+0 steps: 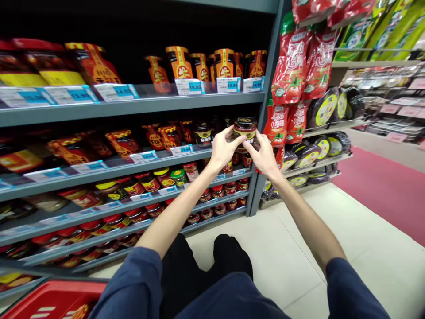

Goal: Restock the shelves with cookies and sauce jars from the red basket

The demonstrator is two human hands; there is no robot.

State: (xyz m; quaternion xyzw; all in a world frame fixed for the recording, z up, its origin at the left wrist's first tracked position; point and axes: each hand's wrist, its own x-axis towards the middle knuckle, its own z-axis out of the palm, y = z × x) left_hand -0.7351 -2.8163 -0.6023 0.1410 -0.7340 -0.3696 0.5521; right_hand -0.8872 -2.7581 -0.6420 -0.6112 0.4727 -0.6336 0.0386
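Observation:
Between both hands I hold a glass sauce jar (245, 127) upright, with a dark lid and a dark label edged in yellow. My left hand (224, 146) closes on its left side, and my right hand (261, 153) on its right; the thumbs meet in front, low on the label. The jar is at the right end of a middle shelf (149, 160), in front of it. A similar dark-lidded jar (203, 133) stands on that shelf to the left of my left hand.
Shelves above and below carry rows of sauce jars (179, 177) behind price tags (190, 87). Red tomato pouches (289, 66) hang right of the shelf post (262, 177). A red basket (66, 294) is at lower left. Pale floor tiles (299, 248) and a red mat (385, 195) lie to the right.

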